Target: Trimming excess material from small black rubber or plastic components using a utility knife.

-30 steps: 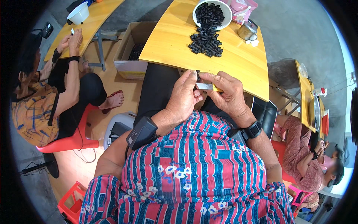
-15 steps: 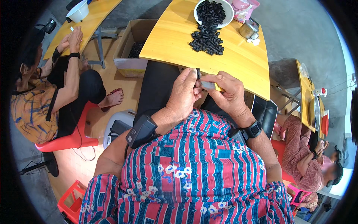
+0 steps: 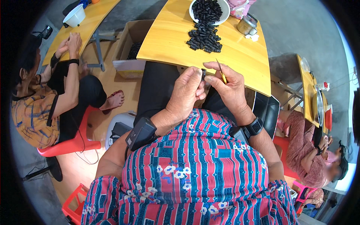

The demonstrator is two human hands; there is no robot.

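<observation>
In front of my lap, short of the table's near edge, my left hand (image 3: 184, 90) pinches a small black tubular piece (image 3: 203, 74) upright between thumb and fingers. Beside it, my right hand (image 3: 231, 87) holds a small knife (image 3: 223, 77) with a yellow handle, its thin blade angled up and away. The right thumb and index fingertip come close to the black piece; whether they touch it I cannot tell. Beyond both hands, similar black pieces (image 3: 204, 40) lie heaped on the yellow table (image 3: 163, 37), trailing from a white bowl (image 3: 227, 17) filled with more.
A lidded jar (image 3: 246, 25) and a pink bag (image 3: 240, 6) stand right of the bowl. An open cardboard box (image 3: 129, 67) sits on the floor left of the table. One person works at a table (image 3: 52, 43) on the left; another sits at far right.
The knife has swung from pointing left at the black piece to pointing up and away. My right fingers have shifted around it and its thumb is nearer the piece.
</observation>
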